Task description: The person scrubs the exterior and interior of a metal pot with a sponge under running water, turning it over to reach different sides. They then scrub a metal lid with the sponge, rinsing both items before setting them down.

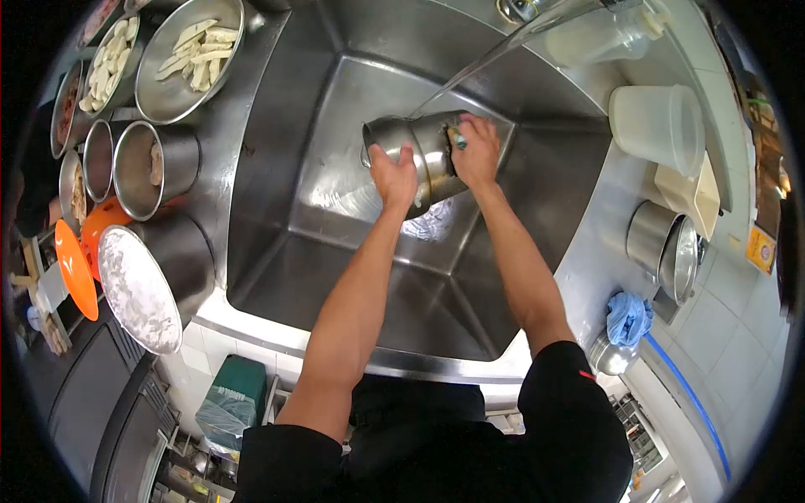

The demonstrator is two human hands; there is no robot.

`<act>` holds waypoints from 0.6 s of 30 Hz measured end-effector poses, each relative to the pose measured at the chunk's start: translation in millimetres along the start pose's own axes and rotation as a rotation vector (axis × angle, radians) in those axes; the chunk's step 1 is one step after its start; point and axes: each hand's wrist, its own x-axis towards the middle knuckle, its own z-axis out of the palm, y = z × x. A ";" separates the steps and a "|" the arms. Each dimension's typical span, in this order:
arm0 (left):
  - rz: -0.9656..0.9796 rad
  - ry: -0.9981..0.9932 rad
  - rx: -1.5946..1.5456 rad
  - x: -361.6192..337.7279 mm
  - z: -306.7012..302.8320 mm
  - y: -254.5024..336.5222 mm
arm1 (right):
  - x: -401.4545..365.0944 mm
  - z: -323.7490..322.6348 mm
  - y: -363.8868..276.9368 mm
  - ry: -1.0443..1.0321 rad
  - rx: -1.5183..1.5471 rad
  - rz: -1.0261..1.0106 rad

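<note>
Grip first: left hand [394, 176] is clamped over the side of the metal pot [433, 163], thumb and fingers apart and bent onto the curve; right hand [475, 149] is closed on a small yellow-and-green pad [458, 139] at the pot's right end, fingers partly out of sight, so exact finger placement can't be told. Pot lies tipped on its side, a little above centre frame, inside the sink [268, 184]. My read on the split: left braces, since a round shell on slick metal would roll, which frees the right to press with the pad. Can't tell whether the pot touches the basin floor or hangs just over it; forearms reach up from the bottom of the frame, so some of the weight may be in the hands. Bright streak [467, 75] from upper right ends at the pot's top edge, water or spout, not clear which; high sink walls should catch splash either way. Left bench [223, 117] carries food: bowl of pale strips [201, 54] upper left, white-filled pot [138, 289] further down, both outside the sink wall, presumably to avoid spray. Right side: translucent tub [658, 130] and, lower, a blue cloth [629, 318], just past the rim, likely for easy reach.
</note>
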 end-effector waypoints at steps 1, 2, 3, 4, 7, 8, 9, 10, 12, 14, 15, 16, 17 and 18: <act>-0.008 -0.022 -0.009 -0.4 -0.8 0.9 | 1.0 -2.4 -7.4 -0.056 -0.005 -0.063; 0.042 0.014 0.004 -0.6 1.4 -1.5 | 6.7 -7.3 -8.7 -0.057 -0.004 -0.053; 0.046 0.017 0.001 -4.0 3.8 -6.8 | 24.0 -7.3 -1.7 -0.117 -0.099 0.197; 0.072 0.037 -0.003 -5.1 4.9 -8.7 | 40.4 -7.5 -1.4 -0.171 -0.190 0.441; 0.027 0.006 -0.089 -6.3 3.4 -5.2 | 25.5 6.8 -23.7 -0.355 -0.003 -0.045; 0.012 0.003 -0.057 -4.2 2.6 -1.7 | 31.0 13.9 -8.7 -0.307 0.059 -0.013; 0.003 -0.013 -0.017 -5.0 -0.7 -1.6 | 28.3 10.7 -7.7 -0.311 0.066 0.004; 0.007 0.003 -0.062 1.3 1.5 -4.5 | 45.3 5.9 -9.6 -0.389 -0.035 0.177; 0.109 0.115 0.005 20.4 15.1 -14.6 | 57.8 6.5 -28.6 -0.414 -0.099 0.259; 0.152 0.163 0.025 28.8 20.9 -21.0 | 15.7 13.3 -63.9 -0.228 -0.034 0.184; 0.010 0.060 -0.058 35.5 12.9 0.8 | 1.3 12.5 -73.9 -0.010 0.048 0.100; -0.121 -0.043 -0.140 45.1 8.9 16.8 | -12.3 7.2 -77.5 -0.002 0.048 0.093; -0.112 -0.037 -0.144 55.0 11.5 20.1 | -26.4 3.1 -81.0 0.039 0.097 0.153; -0.149 -0.090 -0.104 62.2 13.9 22.1 | -32.1 1.7 -82.5 0.075 0.145 0.216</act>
